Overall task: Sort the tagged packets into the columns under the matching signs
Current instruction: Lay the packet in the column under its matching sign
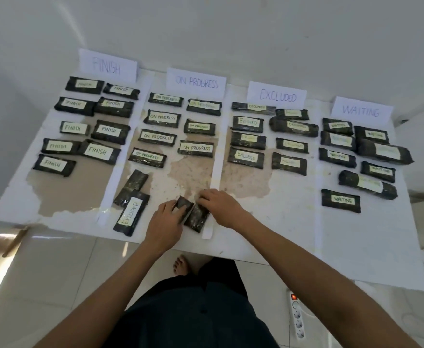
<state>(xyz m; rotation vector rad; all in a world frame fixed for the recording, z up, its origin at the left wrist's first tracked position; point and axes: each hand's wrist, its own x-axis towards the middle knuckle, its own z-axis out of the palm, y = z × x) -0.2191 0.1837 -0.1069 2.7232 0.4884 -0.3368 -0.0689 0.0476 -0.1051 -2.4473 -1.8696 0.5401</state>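
Here, I see two dark packets tags hidden, left hand fingers gripping one, right hand fingers pressed on the other.

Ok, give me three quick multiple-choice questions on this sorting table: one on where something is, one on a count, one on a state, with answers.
1. The loose EXCLUDED packet lies:
A) under the WAITING sign
B) at the near edge, just left of the left hand
C) on the floor

2. Signs along the far edge:
A) three
B) four
C) five

3. The hands are:
A) holding a sign
B) raised off the table
C) each on a dark packet

Answers:
1 B, it lies beside that hand.
2 B, they read FINISH, ON PROGRESS, EXCLUDED, WAITING.
3 C, the left hand grips the tilted packet and the right hand rests on the second packet.
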